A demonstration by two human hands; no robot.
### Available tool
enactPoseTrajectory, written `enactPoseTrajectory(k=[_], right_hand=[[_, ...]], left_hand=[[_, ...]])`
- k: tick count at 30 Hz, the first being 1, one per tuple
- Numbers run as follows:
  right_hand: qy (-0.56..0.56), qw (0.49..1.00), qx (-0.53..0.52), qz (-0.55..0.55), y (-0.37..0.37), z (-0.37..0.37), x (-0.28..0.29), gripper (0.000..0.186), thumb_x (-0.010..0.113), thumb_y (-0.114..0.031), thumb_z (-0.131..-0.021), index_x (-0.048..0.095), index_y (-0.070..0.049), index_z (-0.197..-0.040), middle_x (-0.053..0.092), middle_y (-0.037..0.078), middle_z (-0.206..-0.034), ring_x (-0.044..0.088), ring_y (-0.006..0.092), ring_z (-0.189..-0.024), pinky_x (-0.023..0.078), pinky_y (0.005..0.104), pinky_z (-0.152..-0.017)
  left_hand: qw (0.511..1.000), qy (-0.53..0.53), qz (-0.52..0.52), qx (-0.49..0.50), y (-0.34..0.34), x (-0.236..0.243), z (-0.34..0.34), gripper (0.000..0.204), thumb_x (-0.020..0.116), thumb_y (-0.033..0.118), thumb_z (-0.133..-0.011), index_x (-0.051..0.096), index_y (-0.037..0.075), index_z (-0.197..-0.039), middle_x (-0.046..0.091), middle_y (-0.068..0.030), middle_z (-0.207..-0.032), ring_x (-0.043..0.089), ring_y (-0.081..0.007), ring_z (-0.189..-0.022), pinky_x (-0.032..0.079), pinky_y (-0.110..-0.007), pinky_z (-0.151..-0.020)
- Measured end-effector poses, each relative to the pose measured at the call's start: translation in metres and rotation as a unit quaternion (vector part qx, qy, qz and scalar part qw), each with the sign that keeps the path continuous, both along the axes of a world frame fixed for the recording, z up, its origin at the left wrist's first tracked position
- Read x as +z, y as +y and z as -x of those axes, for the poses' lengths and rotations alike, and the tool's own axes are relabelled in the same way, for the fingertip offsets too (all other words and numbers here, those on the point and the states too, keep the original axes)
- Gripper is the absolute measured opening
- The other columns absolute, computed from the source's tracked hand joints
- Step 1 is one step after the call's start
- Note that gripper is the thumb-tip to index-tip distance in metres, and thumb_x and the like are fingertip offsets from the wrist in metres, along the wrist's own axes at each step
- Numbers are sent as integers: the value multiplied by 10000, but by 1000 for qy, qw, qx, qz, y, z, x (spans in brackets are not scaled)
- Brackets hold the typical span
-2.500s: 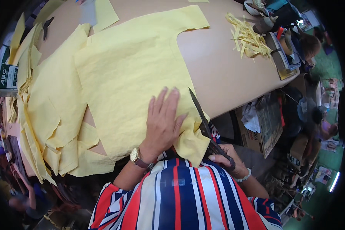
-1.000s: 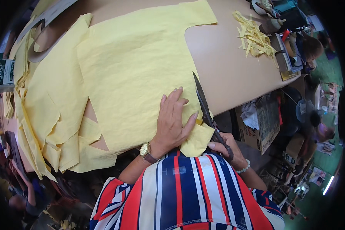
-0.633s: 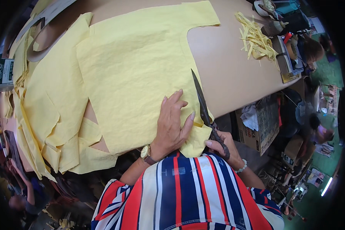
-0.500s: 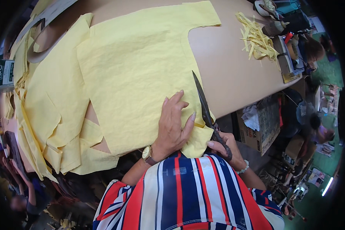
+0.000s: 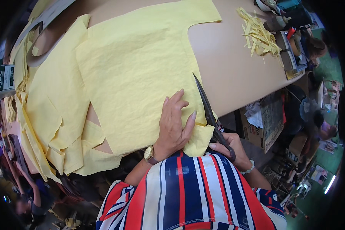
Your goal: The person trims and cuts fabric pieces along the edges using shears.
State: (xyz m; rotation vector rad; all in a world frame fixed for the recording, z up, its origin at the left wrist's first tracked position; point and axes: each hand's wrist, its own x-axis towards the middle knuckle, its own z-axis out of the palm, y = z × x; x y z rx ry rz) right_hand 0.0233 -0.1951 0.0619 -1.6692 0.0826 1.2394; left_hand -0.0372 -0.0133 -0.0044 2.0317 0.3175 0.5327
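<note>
Left hand: my left hand lay flat and unclenched on the top yellow fabric piece, fingers spread, grasping nothing — it pressed the cloth down near the table's near edge, I judge so that the layer would not creep beside the blades.

Right hand: my right hand was closed around the handles of the dark scissors, just off the near edge of the table; the blades pointed away from me along the right edge of the fabric, close by my left fingertips. I could not tell how far apart the blades stood.

Fabric: the top yellow fabric piece was spread across the middle of the table, reaching from the far edge to the near one, where its lower corner hung over. Its right side had a stepped cut-out, leaving bare table beside it — the scissors sat at the bottom of that side.

Stack: more yellow cut pieces lay overlapped under it and fanned toward the left edge, some drooping off the near-left corner, probably kept together as finished shapes.

Offcuts: a heap of thin yellow strips sat toward the far-right corner, well apart from my hands, out of the cutting line.

Pattern: a brown curved card template rested at the far-left corner.

Below: a cardboard box stood on the floor under the right edge.
</note>
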Motion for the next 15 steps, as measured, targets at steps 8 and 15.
enactPoseTrajectory(k=[8, 15], right_hand=[[-43, 999, 6, 22, -8, 0, -11, 221, 697, -168, -771, 555, -13, -701, 521, -48, -590, 444, 1, -521, 329, 177, -446], [-15, 999, 15, 39, 14, -12, 1, 235, 699, -172, -761, 533, -34, -666, 497, -39, -543, 426, 13, -460, 295, 171, -412]], left_hand=[[1000, 1, 1, -4, 0, 2, 0, 270, 575, 56, -806, 451, 4, -1039, 474, -251, -1229, 492, -379, -1111, 308, -485, -1002], [1000, 10, 19, -2, 0, 4, 2, 283, 571, 56, -806, 443, 3, -1054, 473, -250, -1229, 496, -380, -1107, 305, -484, -1004]])
